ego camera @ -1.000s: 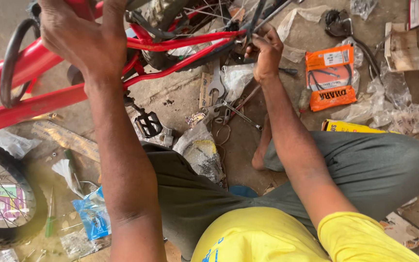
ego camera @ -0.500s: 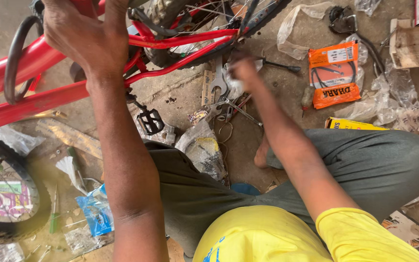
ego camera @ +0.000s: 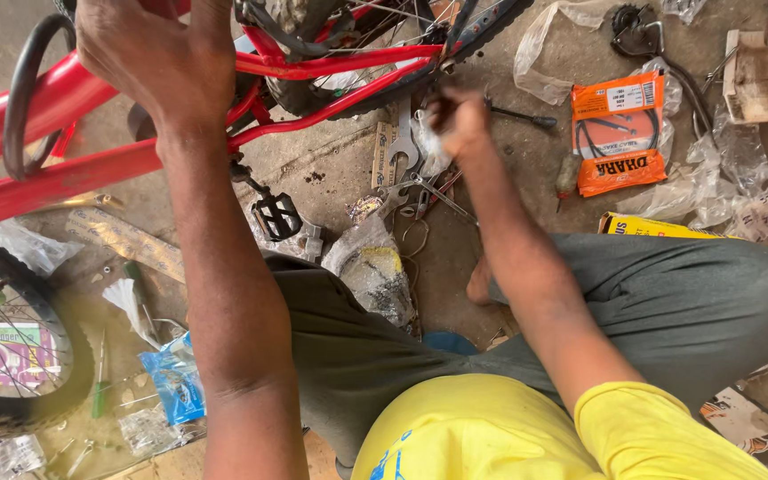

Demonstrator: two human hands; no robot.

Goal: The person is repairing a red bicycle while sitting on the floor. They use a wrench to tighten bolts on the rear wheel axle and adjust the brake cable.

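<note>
left hand (ego camera: pixel 157 67) gripping red bike frame (ego camera: pixel 91 164) at far left; right hand (ego camera: pixel 457 120) closing over spanners (ego camera: pixel 402 142) on floor, contents unclear. frame could tip if grip slackens.

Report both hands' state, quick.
Left hand: closed around the red bike frame.
Right hand: curled shut over the tools on the ground; what it holds cannot be told.

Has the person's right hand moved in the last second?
Yes. The right hand has dropped from the red bicycle frame down and leftward, toward the loose steel spanners on the ground.
</note>
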